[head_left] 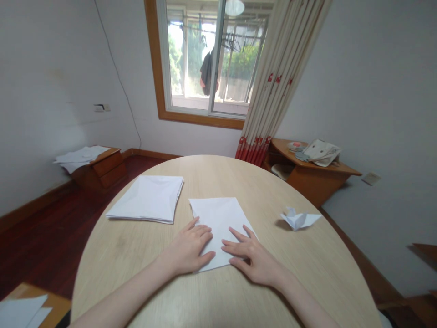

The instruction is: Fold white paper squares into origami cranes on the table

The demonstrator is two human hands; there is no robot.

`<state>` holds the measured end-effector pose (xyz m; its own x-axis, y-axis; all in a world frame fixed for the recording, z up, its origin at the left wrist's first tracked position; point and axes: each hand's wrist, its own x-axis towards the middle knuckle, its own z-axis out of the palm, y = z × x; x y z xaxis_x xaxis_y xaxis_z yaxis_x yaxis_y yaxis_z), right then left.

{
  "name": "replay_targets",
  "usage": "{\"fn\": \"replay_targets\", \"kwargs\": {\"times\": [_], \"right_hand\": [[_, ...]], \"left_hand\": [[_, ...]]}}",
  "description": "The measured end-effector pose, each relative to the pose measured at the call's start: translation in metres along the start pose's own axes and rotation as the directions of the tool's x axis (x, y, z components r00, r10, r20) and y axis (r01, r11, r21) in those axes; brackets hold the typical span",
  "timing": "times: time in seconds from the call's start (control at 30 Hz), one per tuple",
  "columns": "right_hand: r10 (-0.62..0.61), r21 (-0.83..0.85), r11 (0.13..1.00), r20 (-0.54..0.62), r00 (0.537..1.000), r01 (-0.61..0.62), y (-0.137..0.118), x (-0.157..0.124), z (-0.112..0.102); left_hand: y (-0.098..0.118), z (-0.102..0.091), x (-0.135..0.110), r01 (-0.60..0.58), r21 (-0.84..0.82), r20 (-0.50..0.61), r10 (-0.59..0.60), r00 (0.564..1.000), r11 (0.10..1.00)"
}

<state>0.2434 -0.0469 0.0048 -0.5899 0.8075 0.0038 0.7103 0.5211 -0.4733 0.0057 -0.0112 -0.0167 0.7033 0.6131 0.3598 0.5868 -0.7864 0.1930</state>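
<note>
A single white sheet of paper lies flat on the round wooden table in front of me. My left hand rests flat on the sheet's near left part, fingers stretched out and close together. My right hand lies flat on the near right corner, fingers spread. Neither hand grips anything. A stack of white paper sits to the left of the sheet. A folded white paper figure stands on the table to the right.
A low wooden cabinet with papers on top stands at the left wall. A corner shelf with cloth and small items is at the right, by a curtain and window. Loose paper lies at the bottom left.
</note>
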Motion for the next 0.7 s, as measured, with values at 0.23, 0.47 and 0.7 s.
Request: {"fn": "replay_targets", "kwargs": {"times": [0.23, 0.47, 0.7], "right_hand": [[0.045, -0.003, 0.999, 0.037, 0.998, -0.045, -0.005, -0.002, -0.003], [0.066, -0.072, 0.996, 0.085, 0.994, -0.06, -0.009, -0.003, -0.006], [0.039, -0.079, 0.996, 0.021, 0.999, -0.037, -0.001, -0.006, -0.007]], "left_hand": [[0.009, -0.005, 0.0, 0.029, 0.029, 0.038, -0.03, 0.999, 0.999], [0.011, -0.002, 0.0, 0.033, 0.048, 0.066, -0.036, 0.997, 0.998], [0.012, 0.003, 0.002, 0.029, 0.09, 0.054, -0.034, 0.998, 0.996]]}}
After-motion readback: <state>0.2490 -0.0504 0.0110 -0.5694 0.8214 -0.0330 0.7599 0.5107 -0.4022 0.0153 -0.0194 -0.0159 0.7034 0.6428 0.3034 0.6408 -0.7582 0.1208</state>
